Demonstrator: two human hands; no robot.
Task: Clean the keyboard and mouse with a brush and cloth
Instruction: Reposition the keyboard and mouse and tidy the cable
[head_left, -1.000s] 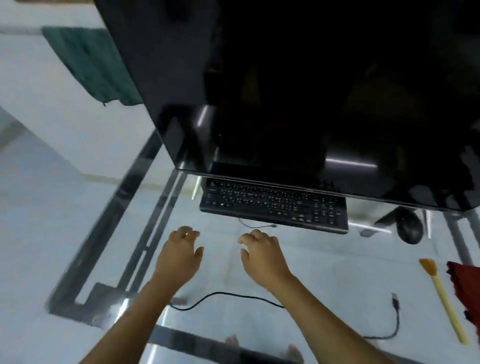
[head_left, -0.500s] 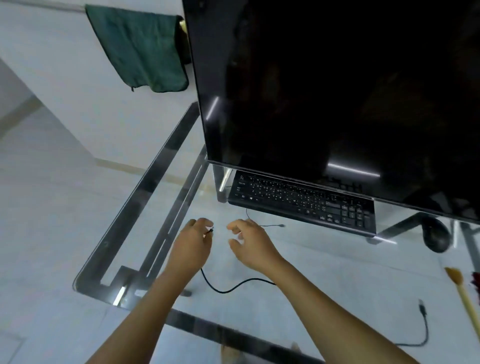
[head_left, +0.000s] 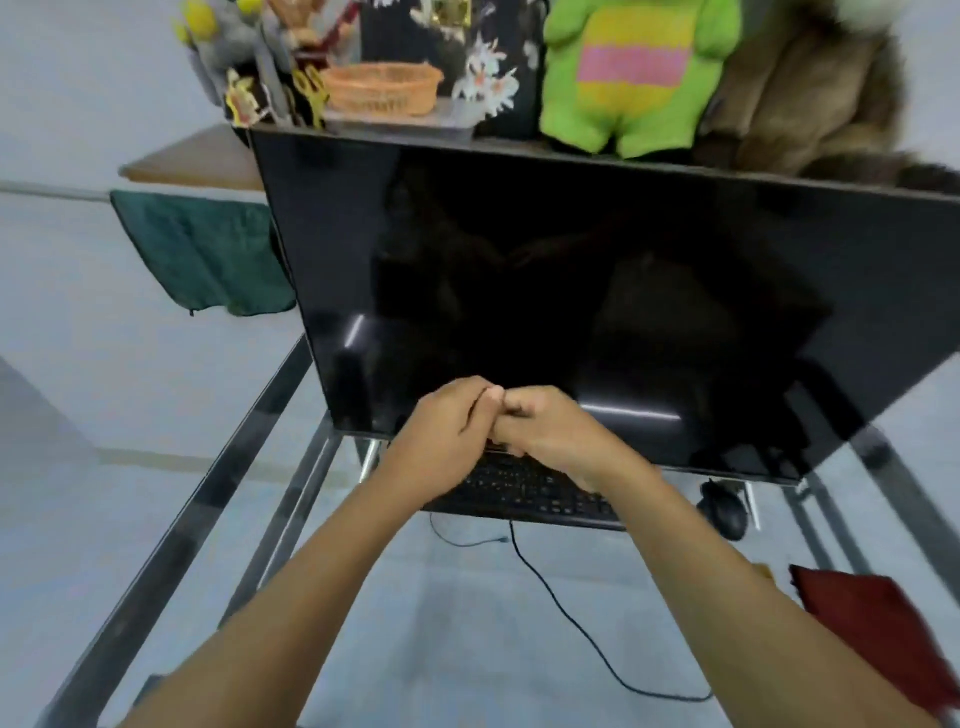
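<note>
Rising, meeting: left hand (head_left: 441, 434), right hand (head_left: 553, 431)

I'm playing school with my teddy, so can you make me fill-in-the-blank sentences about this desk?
The mouse lies to the ___ of the keyboard.
The cloth lying on the glass table is ___.
The plush toy above the monitor is mostly ___.
Missing words: right, red, green.

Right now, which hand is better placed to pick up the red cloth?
Right, probably. The red cloth lies beside the right forearm, so the right hand only needs to draw back; the left hand, meeting it above the keyboard, would have to cross over the right arm.
</note>
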